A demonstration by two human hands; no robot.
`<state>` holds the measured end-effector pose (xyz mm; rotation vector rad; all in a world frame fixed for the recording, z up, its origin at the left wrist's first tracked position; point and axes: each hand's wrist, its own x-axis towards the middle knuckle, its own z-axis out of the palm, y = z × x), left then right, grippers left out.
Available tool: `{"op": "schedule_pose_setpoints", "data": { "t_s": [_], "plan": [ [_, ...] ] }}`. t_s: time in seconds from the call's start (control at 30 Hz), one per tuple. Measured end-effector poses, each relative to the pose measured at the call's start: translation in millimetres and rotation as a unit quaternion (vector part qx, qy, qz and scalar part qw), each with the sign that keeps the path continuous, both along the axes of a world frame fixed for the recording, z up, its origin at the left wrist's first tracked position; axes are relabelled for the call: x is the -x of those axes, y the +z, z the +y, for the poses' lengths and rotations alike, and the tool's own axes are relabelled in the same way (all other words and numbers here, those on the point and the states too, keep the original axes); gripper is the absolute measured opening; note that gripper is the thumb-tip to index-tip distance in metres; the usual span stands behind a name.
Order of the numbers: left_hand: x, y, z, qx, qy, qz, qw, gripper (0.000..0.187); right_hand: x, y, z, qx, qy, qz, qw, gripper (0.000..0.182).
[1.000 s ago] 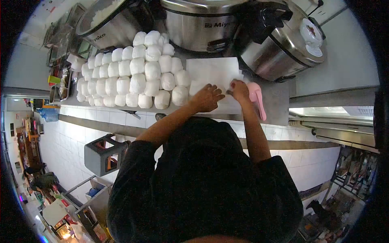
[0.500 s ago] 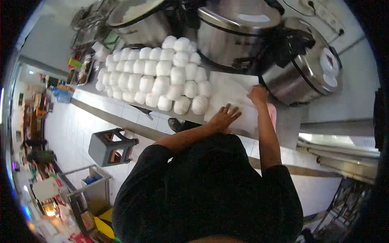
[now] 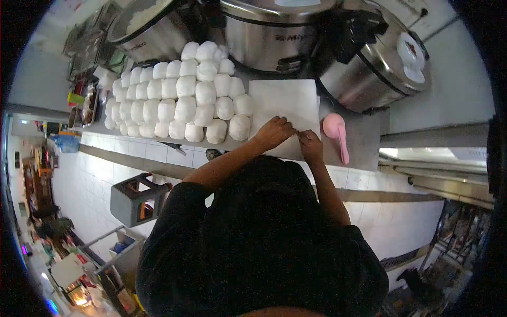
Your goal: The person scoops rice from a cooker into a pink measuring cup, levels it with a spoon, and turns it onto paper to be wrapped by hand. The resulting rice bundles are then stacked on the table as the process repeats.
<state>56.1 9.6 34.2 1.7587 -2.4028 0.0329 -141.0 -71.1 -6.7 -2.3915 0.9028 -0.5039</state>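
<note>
Left hand [image 3: 275, 132] and right hand [image 3: 311, 146] on flat paper [image 3: 284, 98], fingers curled, pinch unclear; round-bowled scoop [image 3: 333, 126] at right hand's two o'clock.

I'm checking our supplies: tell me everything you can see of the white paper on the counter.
The white paper looks thin, plain and matte, with straight edges. More than one sheet seems to lie there, since another edge juts out at the right. Its far part lies flat on the gray counter between the white bundles and the pink scoop. The left hand and right hand are over its near part; whether either grips a sheet is unclear.
</note>
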Motion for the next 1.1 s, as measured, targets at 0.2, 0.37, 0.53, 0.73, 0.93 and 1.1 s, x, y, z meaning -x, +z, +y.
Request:
{"op": "schedule_pose_setpoints", "data": {
  "t_s": [0.2,0.37,0.53,0.73,0.93,1.1],
  "plan": [
    [-4.6,-36.6,13.5,-0.031,0.083,0.055,0.995,0.055,9.2,-13.2,12.2,0.145,0.050,-0.044,0.987,0.032],
    [-48.2,-82.5,50.9,0.055,0.037,0.128,0.990,0.051,19.9,-7.5,-9.4,0.133,0.085,0.021,0.987,0.023],
    [-45.3,-62.4,17.1,-0.015,0.096,0.133,0.986,0.029,-29.1,22.2,-45.9,-0.059,-0.038,0.220,0.973,0.041],
    [-77.9,-37.1,-47.3,0.008,0.040,0.091,0.995,0.032,-62.3,10.7,-85.4,0.079,0.018,0.311,0.947,0.041],
    [-68.1,-69.3,-87.3,-0.273,0.106,0.009,0.956,0.017,-60.9,-3.6,-85.0,0.077,0.045,0.264,0.960,0.020],
    [-39.6,-36.3,-19.2,-0.208,0.175,0.122,0.955,0.065,-45.6,-26.5,-22.4,0.211,0.047,0.149,0.965,0.009]
  ]
}}
